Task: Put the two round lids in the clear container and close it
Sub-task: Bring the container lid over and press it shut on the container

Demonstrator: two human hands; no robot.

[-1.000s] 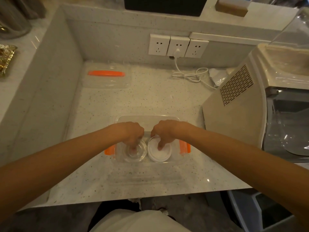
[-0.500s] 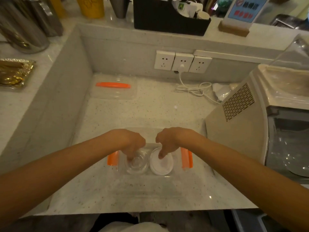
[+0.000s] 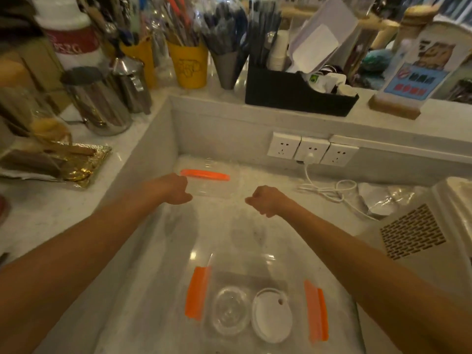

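The clear container point(image 3: 245, 275) with orange side clips sits near the counter's front edge, with no cover on it. Inside lie the clear round lid point(image 3: 231, 312) on the left and the white round lid point(image 3: 272, 314) on the right, side by side. The container's clear cover point(image 3: 214, 187), with an orange strip, lies flat by the back wall. My left hand point(image 3: 176, 189) has its fingers curled at the cover's left edge; I cannot tell whether it grips it. My right hand point(image 3: 265, 200) is curled just right of the cover, apart from it.
Wall sockets point(image 3: 311, 150) and a coiled white cable point(image 3: 329, 190) lie at the back right. A beige machine point(image 3: 419, 233) fills the right side. Metal jugs point(image 3: 102, 103), yellow cups point(image 3: 190, 65) and a black organiser point(image 3: 296, 98) crowd the raised ledges.
Both hands left the round lids in the container and reached forward to the cover at the back. The view has tilted up.
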